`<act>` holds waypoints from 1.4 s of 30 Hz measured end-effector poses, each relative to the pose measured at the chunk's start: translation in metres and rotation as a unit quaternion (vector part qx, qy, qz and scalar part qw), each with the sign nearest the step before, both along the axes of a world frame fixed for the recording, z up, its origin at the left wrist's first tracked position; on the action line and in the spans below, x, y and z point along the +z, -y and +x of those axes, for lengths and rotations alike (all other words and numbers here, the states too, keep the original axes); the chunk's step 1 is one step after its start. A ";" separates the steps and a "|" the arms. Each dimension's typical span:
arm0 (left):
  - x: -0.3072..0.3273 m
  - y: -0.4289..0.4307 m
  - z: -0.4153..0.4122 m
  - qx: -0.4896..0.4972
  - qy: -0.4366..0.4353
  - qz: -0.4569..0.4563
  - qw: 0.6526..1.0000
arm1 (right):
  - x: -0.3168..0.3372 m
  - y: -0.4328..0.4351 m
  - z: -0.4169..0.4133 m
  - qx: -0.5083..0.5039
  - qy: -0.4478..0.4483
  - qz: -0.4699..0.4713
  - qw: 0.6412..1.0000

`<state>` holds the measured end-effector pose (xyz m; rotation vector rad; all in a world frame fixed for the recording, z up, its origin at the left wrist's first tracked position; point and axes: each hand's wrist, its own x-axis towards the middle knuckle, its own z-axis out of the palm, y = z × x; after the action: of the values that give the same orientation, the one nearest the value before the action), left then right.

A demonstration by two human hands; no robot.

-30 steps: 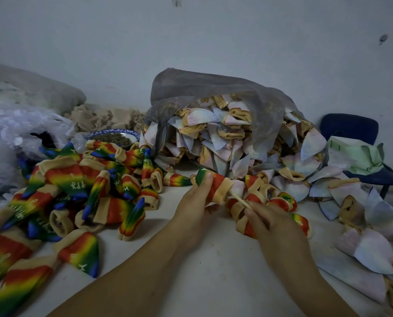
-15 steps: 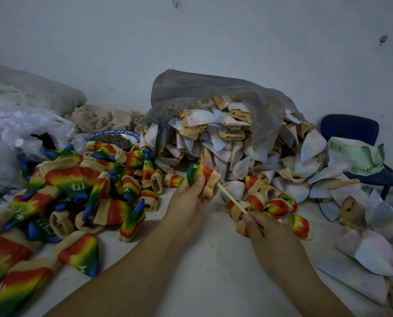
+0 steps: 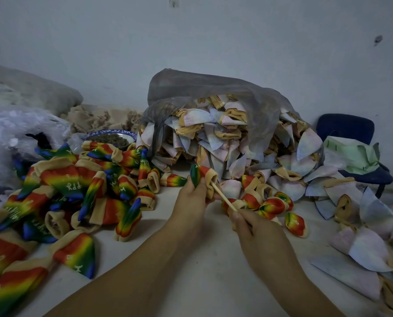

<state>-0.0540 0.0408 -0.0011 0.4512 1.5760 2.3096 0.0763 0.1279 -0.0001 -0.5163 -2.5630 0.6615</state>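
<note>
My left hand (image 3: 194, 197) grips a small rainbow fabric cone (image 3: 201, 176) with a tan cuff, held a little above the table. My right hand (image 3: 250, 227) pinches a thin wooden stick (image 3: 223, 197) whose far tip goes into the cone's tan opening. A heap of finished rainbow cones (image 3: 76, 193) lies to the left. Just beyond my right hand sit several partly turned rainbow pieces (image 3: 271, 204).
A grey plastic bag (image 3: 213, 97) spills pale inside-out cones (image 3: 225, 143) at the back centre and right. A blue-rimmed bowl (image 3: 113, 138) stands behind the rainbow heap. Clear plastic bags (image 3: 14, 133) lie at left, a blue chair (image 3: 349, 129) with green fabric at right.
My left hand lifted the rainbow cone off the pile and turned it upright. My right hand drew back and angled the stick up into the cone's cuff.
</note>
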 end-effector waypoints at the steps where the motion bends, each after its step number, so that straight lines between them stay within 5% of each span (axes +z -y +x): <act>1: 0.000 -0.001 0.000 0.001 0.019 0.019 1.000 | 0.000 0.002 -0.001 0.003 -0.004 0.003 1.000; 6: 0.003 0.000 -0.001 -0.006 0.054 0.036 0.998 | -0.001 -0.007 0.000 0.006 0.003 0.005 1.000; 12: 0.003 0.017 -0.005 -0.004 -0.027 -0.062 0.998 | 0.007 -0.019 0.004 0.034 0.014 0.010 0.999; 19: 0.006 0.016 -0.001 -0.019 0.011 -0.157 0.987 | 0.007 -0.029 0.004 0.076 0.015 0.026 0.997; 25: 0.018 0.005 0.010 0.038 0.060 -0.143 0.987 | 0.007 -0.007 0.005 0.069 0.010 -0.030 0.997; 30: 0.017 -0.003 0.019 0.032 0.016 -0.146 0.989 | 0.006 0.014 0.004 0.067 -0.008 -0.256 0.964; 35: 0.012 -0.006 0.016 0.037 0.019 -0.173 0.984 | 0.010 0.024 0.003 0.056 0.024 -0.477 0.877; 39: 0.009 -0.004 0.016 0.052 0.061 -0.171 0.982 | 0.004 0.014 0.002 0.050 0.004 -0.213 0.976; 42: 0.004 0.000 0.013 0.044 0.091 -0.152 0.983 | 0.005 0.007 0.003 0.038 0.020 -0.062 0.997</act>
<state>-0.0407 0.0413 0.0032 0.0946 1.8447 2.0505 0.0793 0.1209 0.0048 -0.4782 -2.6020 0.8498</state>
